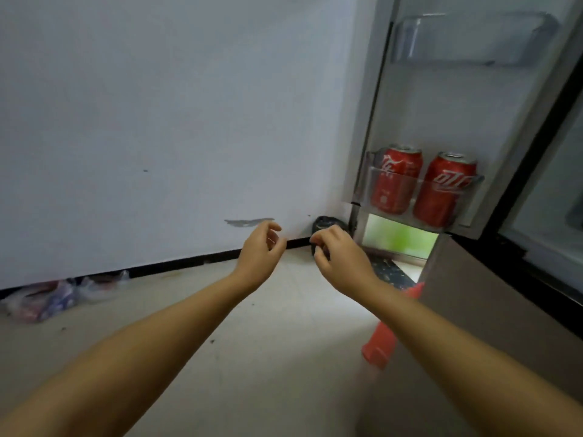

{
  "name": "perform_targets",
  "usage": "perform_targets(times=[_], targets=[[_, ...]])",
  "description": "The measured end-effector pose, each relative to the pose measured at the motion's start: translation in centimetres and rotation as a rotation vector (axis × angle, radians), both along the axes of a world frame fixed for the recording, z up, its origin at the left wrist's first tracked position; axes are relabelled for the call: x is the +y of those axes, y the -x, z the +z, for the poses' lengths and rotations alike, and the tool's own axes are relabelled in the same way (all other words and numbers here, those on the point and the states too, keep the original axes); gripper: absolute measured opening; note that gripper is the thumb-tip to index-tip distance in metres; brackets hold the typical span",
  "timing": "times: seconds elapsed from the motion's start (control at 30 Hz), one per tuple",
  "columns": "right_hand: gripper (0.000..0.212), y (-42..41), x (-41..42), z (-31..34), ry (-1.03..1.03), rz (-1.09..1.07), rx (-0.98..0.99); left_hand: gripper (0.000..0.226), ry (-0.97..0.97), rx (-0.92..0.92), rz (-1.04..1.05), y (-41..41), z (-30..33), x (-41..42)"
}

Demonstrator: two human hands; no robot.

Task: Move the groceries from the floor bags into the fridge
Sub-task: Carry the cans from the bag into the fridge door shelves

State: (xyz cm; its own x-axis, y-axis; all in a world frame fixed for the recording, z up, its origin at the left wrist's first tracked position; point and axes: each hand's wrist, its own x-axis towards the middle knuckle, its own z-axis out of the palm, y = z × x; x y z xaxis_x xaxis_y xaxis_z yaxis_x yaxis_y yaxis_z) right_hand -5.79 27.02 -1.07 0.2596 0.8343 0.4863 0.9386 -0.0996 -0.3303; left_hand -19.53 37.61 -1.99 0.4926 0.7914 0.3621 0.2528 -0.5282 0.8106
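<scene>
A: What are the hands doing?

B: Both are hanging in the air in front of the wall, near the open fridge door (pixel 448 99). The left hand (pixel 260 252) is showing a loose, narrow grip, fingers curling softly and holding nothing. The right hand (pixel 339 258) is curling a little tighter, and its fingertips are overlapping a dark object (pixel 325 223) in the corner beside the door; I cannot tell whether they are touching it or just passing in front of it.

A: Where are the groceries sitting?

B: Two red cola cans (pixel 422 184) are standing upright side by side in the door's lower clear shelf (pixel 394 176). The upper door shelf (pixel 473 39) is looking blurred, so its contents are hard to read. Plastic bags (pixel 53 298) are lying on the floor (pixel 246 335) against the wall, well apart from the door, smeared by blur; only red and blue patches are showing through.

A: Anything else cut off?

B: A red cylindrical thing (pixel 378 345) is lying on the floor below the door, partly hiding behind the right forearm. The fridge body (pixel 542 228) is running out of view beyond the door.
</scene>
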Motion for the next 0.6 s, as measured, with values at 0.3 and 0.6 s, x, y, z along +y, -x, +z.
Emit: perform_targets(times=[0.3, 0.6], targets=[[0.026, 22.2, 11.3, -4.7, 0.441, 0.247, 0.013, 0.012, 0.328, 0.379, 0.24, 27.7, -7.5, 6.9], [0.042, 45.8, 21.0, -9.9, 0.657, 0.526, -0.007, 0.018, 0.503, 0.452, 0.609, 55.1, -9.4, 10.8]])
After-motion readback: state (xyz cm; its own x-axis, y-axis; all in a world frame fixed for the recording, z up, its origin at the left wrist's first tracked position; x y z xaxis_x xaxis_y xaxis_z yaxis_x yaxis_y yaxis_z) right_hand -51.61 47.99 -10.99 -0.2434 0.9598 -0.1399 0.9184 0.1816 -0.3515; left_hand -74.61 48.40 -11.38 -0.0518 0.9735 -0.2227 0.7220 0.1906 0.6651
